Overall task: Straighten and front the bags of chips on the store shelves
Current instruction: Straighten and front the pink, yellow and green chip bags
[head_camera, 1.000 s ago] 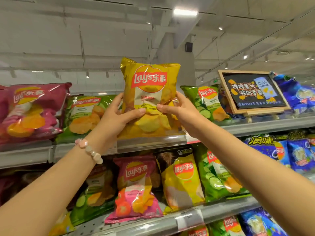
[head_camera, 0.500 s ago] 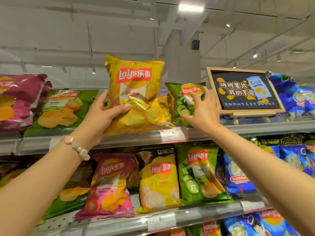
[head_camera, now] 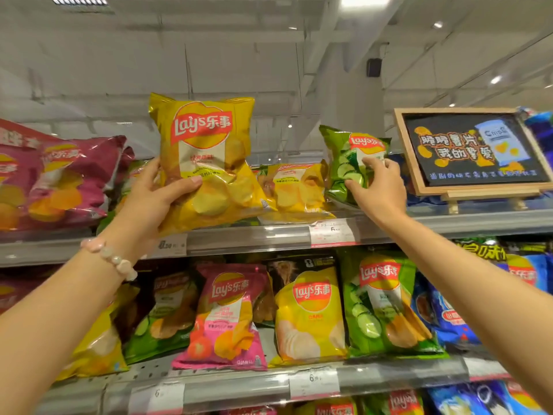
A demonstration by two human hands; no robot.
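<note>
Along the top shelf's (head_camera: 269, 239) front edge, the left hand (head_camera: 149, 202) grips the upright yellow bag (head_camera: 206, 163) low on its side while the right hand (head_camera: 377, 187) pinches the leaning green bag (head_camera: 344, 163); both look light, puffy, slippery and crush-prone, best held by their edges.

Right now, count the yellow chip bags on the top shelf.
2. The upright yellow bag in the left hand; the flat yellow bag to its right. Others may be hidden behind.
</note>
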